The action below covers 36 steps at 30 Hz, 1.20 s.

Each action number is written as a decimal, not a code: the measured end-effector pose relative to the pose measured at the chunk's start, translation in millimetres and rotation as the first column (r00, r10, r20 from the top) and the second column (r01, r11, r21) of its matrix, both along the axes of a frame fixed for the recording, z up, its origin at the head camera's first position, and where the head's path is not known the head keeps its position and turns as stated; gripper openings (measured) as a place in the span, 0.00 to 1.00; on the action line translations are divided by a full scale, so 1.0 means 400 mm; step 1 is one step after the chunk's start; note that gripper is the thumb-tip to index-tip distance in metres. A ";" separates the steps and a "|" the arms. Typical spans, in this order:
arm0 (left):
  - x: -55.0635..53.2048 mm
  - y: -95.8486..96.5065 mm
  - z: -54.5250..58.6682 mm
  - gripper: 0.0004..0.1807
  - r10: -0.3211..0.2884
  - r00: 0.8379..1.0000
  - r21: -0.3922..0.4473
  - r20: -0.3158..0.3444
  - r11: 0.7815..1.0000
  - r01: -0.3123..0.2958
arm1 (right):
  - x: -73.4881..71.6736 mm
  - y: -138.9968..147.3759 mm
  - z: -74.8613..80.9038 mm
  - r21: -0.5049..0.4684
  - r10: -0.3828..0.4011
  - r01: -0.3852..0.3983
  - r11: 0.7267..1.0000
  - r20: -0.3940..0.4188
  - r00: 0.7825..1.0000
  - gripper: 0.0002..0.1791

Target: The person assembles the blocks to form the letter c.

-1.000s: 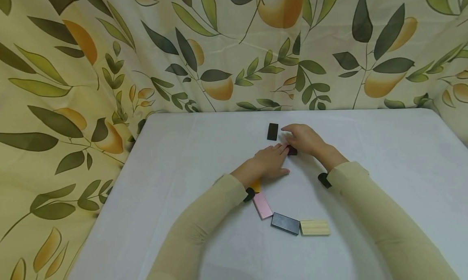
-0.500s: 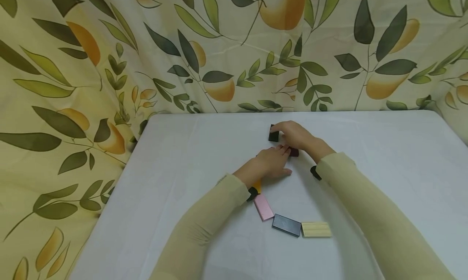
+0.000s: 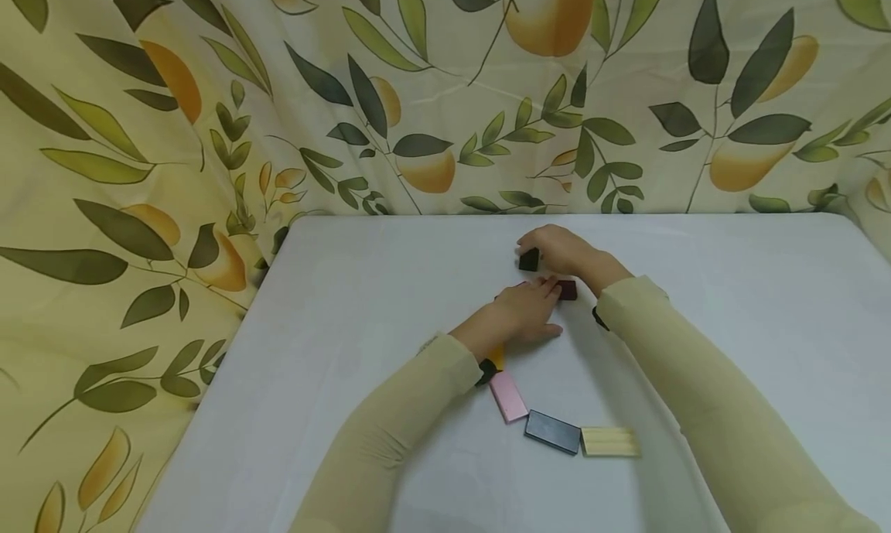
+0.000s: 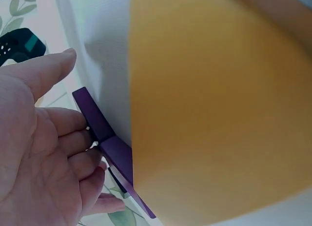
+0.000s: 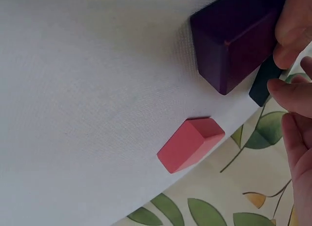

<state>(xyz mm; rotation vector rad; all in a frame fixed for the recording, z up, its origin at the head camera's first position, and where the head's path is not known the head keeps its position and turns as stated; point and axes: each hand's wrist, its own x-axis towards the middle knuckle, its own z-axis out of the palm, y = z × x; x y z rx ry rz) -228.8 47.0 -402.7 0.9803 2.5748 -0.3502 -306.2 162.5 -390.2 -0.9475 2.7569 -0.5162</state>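
My left hand lies palm down with fingers extended, its fingertips against a dark purple block and hiding part of the row. In the left wrist view, those fingers are beside one purple block that meets another purple block at its end. Farther back, my right hand curls its fingers over a small black block and pinches it. The right wrist view shows this dark block at the fingertips, just past the nearer purple block.
Toward the front, a yellow block, a pink block, a dark grey block and a cream block form a curve on the white table. A coral-pink block appears in the right wrist view. Patterned cloth hangs behind.
My right hand has moved left onto the black block and taken hold of it; the block now sits at a different angle. My left hand stays in place. The head view shifts slightly.
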 end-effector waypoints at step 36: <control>0.007 0.009 0.002 0.41 0.037 0.999 -0.025 0.019 0.999 -0.036 | -0.062 0.139 -0.011 0.149 -0.299 0.297 0.943 -0.009 0.954 0.21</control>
